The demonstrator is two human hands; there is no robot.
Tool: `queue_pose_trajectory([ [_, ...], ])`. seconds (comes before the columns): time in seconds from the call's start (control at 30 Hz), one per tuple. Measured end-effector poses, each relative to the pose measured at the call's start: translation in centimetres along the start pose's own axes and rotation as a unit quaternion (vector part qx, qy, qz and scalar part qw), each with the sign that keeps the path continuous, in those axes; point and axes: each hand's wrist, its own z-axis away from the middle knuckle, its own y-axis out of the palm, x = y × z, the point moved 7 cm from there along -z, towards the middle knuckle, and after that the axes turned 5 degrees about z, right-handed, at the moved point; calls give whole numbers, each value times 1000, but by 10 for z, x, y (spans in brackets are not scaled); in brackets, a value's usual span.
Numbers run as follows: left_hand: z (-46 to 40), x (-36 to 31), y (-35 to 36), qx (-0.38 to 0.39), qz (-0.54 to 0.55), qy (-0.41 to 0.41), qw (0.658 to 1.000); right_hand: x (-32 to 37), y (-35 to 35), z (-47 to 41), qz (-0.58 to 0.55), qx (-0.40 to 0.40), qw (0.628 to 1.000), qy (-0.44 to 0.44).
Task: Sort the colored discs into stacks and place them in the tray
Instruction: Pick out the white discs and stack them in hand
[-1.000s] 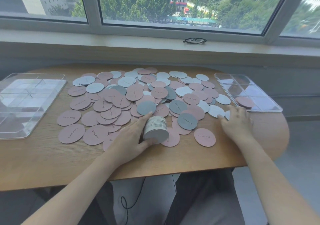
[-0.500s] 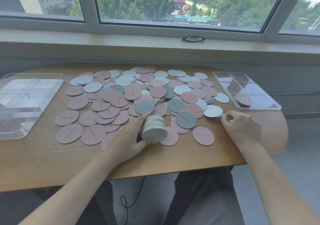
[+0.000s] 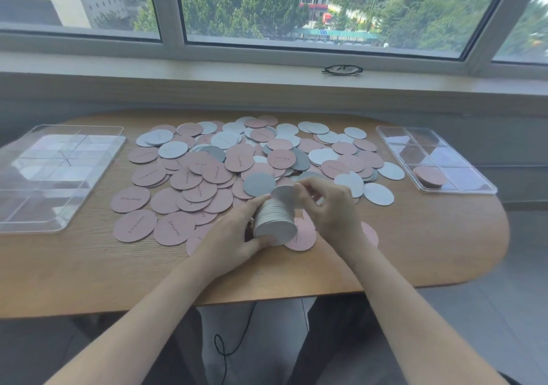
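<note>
Thick white disc stack [image 3: 274, 220] in curled fingers [image 3: 258, 203]

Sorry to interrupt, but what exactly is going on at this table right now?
A person is sorting coloured discs. Their left hand grips a white stack held on its side, while the right hand adds a white disc to its far end. A pink stack already sits in the right tray; many loose discs remain.
</note>
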Motion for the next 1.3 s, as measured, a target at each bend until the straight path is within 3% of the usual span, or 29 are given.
queue_pose_trajectory([
  [0.13, -2, 5, 0, -20, 46, -17, 999, -2, 20, 4, -70, 53, 995, 48],
  [0.23, -3, 1, 0, -22, 37, 6, 999, -5, 35, 12, -88, 146, 984, 54],
  [0.3, -3, -1, 1, -13, 21, 17, 1000, -4, 45, 19, -62, 198, 978, 34],
  [0.43, -2, -4, 1, -8, -15, 23, 1000, -5, 48, 22, 34, 212, 976, -25],
  [0.53, -2, -3, 0, -9, -18, 20, 1000, -22, 34, 14, 66, 171, 983, -14],
  [0.63, -2, -1, 0, -8, -6, 7, 1000, -67, -2, 1, 116, 71, 989, 53],
  [0.7, -2, 0, 0, -7, -3, 9, 1000, -107, -26, -1, 176, 44, 978, 106],
  [0.8, -2, 1, 0, -6, 2, 11, 1000, -160, -49, 4, 233, 87, 948, 198],
  [0.9, -2, 2, -1, -8, 3, 12, 1000, -182, -53, 9, 252, 159, 925, 237],
  [1.03, -2, -1, -1, -12, -1, 16, 1000, -175, -51, 5, 290, 164, 922, 195],
  [1.3, -2, -3, -2, -20, 8, 25, 999, -127, -68, 13, 361, 44, 921, 143],
])
